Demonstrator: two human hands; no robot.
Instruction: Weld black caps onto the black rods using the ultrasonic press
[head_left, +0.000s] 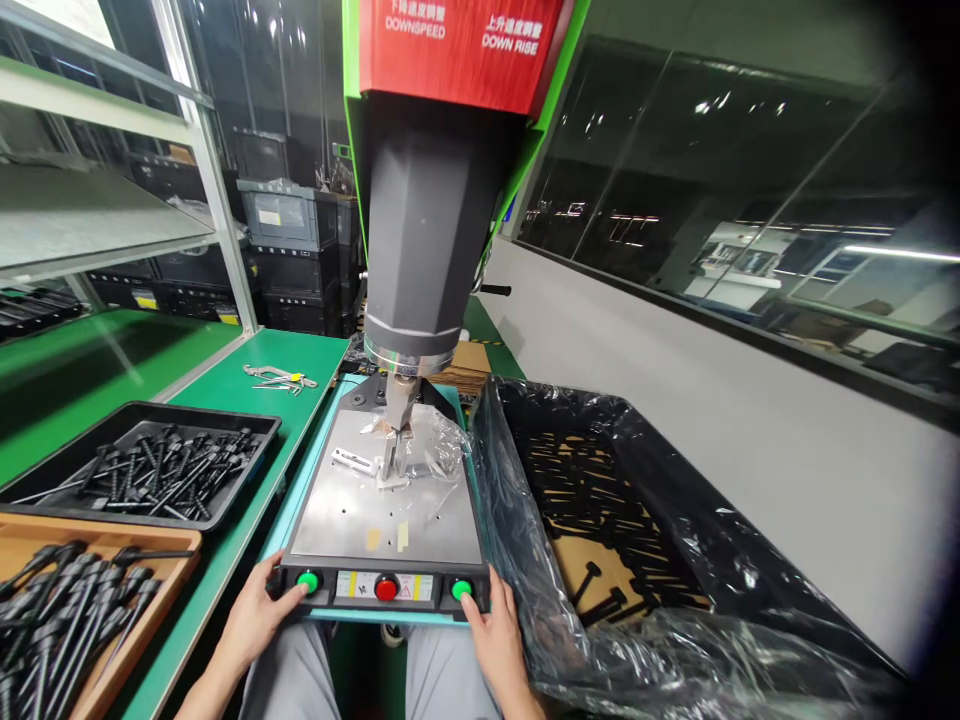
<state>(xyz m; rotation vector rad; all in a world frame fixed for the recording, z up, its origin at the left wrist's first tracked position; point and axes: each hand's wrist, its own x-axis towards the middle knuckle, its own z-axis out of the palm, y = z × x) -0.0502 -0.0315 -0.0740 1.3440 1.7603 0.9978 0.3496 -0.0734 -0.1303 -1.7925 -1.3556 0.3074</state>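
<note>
My left hand rests against the front left corner of the press base, thumb stretched onto the left green button. At the opposite corner, my right hand has its thumb on the right green button and its fingers along the side. Thumb and fingers are apart on both hands. Between the buttons sits a red button. Above the metal plate, the welding horn reaches down to a small fixture with clear plastic film around it. What lies under the tip is hard to make out.
On the left, a black tray and a brown tray hold many black rod-like parts. Pliers lie behind them. To the right stands a plastic-lined box with black parts on cardboard. Storage crates are stacked at the back.
</note>
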